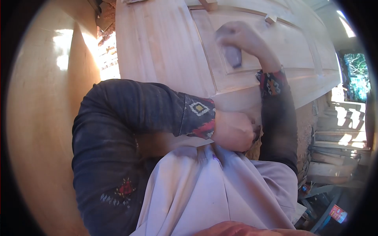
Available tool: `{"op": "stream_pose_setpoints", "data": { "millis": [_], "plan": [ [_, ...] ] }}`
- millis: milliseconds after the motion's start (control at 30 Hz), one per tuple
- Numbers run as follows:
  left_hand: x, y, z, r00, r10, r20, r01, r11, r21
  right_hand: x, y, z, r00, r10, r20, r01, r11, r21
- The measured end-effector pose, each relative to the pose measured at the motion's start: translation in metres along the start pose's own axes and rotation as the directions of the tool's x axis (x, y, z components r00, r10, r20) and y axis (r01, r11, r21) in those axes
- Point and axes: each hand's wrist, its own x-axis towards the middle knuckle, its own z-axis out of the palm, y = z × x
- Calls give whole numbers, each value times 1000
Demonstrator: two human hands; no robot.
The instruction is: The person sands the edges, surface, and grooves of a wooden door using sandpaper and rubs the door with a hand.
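Note:
A pale wooden panel door (165, 51) with raised panels and mouldings lies in front of me. Over one of its panels, my right hand (238, 35) is closed and blurred by motion. It holds a flat grey piece that looks like sandpaper (232, 57), its lower end showing below the fingers. Close to my body, at the door's near edge, my left hand (235, 131) is curled into a fist. Something dark shows by its fingers, but what it grips, if anything, is hidden.
A small wooden block (270, 18) sits on the door, and another wooden piece (208, 4) lies at its far edge. A large wooden panel (43, 118) stands at the left. Stacked boards (334, 157) and dark metal parts (325, 210) are on the right.

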Motion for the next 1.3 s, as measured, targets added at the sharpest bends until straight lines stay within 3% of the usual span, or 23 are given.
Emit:
{"op": "stream_pose_setpoints", "data": {
  "millis": [67,167,267,367,467,567,667,767,867,967,1067,1167,1267,1300],
  "plan": [
    [-1,-6,0,1000,-4,-25,3,999,-37,-12,-17,6,982,-30,189,45,996,-71],
    [-4,-16,-4,999,14,-53,-14,1000,-5,1,3,3,997,61,-37,-61,998,14],
    [-2,-13,0,997,-6,-74,8,1000,21,-11,-10,-3,988,38,148,-32,999,-39],
    [-3,-14,-3,1000,-8,-19,10,997,77,-26,-30,4,972,66,226,-9,970,-241],
    [-2,-15,-6,1000,0,1,0,997,79,-7,-10,3,988,138,76,-132,988,-79],
    [-5,-16,-2,998,22,-53,-17,996,84,8,-5,16,996,-13,-88,9,999,-39],
    [-4,-11,-5,1000,-20,14,19,996,90,-15,-30,2,982,55,183,-4,963,-270],
    [-5,-12,-9,998,-39,45,36,997,73,-22,-31,5,963,198,184,-144,952,-269],
    [-5,-16,-2,999,1,-50,3,997,75,16,-12,7,998,25,58,-15,986,-165],
    [-5,-18,6,993,14,-120,-7,998,57,28,-15,20,966,-28,-256,14,998,-55],
    [-5,-13,4,997,-20,-80,27,996,80,13,-17,7,995,-39,87,62,961,-271],
    [-5,-16,0,999,-15,-45,20,993,114,-20,-33,3,953,180,245,-97,944,-316],
    [-1,-18,-3,1000,-4,-1,4,994,108,2,-42,0,967,231,112,-189,936,-295],
    [-1,-18,-5,1000,-4,19,2,995,102,16,-35,6,986,164,-19,-165,966,-201]
  ]
}}
